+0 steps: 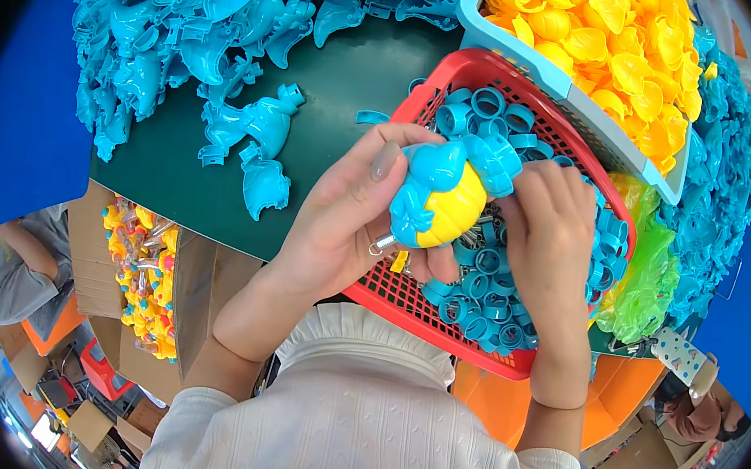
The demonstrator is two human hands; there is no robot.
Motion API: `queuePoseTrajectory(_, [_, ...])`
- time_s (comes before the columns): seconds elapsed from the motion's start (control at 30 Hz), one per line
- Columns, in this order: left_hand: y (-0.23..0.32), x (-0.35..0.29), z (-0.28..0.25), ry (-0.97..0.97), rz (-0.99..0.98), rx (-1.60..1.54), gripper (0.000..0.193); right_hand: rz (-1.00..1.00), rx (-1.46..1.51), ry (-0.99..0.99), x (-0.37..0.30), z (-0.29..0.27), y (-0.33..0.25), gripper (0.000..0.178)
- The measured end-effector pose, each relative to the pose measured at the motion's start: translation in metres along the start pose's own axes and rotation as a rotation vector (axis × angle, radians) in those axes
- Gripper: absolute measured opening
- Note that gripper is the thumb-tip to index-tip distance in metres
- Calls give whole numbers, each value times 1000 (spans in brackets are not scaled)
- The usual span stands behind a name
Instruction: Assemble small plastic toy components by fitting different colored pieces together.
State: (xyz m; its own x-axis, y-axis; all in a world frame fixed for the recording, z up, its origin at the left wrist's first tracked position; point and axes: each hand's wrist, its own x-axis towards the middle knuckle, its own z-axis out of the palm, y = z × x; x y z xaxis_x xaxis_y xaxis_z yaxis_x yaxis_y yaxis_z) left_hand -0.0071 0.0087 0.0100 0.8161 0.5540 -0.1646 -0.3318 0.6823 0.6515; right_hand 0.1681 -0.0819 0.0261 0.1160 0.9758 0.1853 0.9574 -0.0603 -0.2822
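Note:
A blue and yellow plastic toy figure [451, 207] is held over the red basket. My left hand [335, 202] wraps round its left side, with the thumb up along the blue shell. A small metal piece with a looped end [382, 245] sticks out below that hand's fingers; what it belongs to is hidden. At the figure's upper right end sits a blue ring-like collar [496, 163]. My right hand [555, 228] is closed, its fingertips against this collar; the fingertips are partly hidden behind it.
The red basket [592, 155] holds many blue rings and some metal pieces. Behind it stands a light blue crate [575, 96] of yellow shells. Blue shell halves [171, 20] are heaped on the green table [354, 67]. At left, a cardboard box [97, 250] contains yellow toys. Another person [24, 266] is beyond it.

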Motion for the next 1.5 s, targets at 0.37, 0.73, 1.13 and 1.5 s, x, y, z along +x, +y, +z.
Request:
queuePoseTrajectory(0.37, [-1,0,5,66,-69,212,60,-39,782,87,1,-13,-8,39])
queuePoseTrajectory(0.73, [-11,-2,11,95,407,663,65,-36,1075,57,-6,-6,-10,44])
queuePoseTrajectory(1.13, [-17,2,2,29,559,913,32,33,833,-41,-11,-14,-20,40])
queuePoseTrajectory(1.5, [-17,-5,12,157,327,722,37,51,835,-16,-14,-12,-25,36])
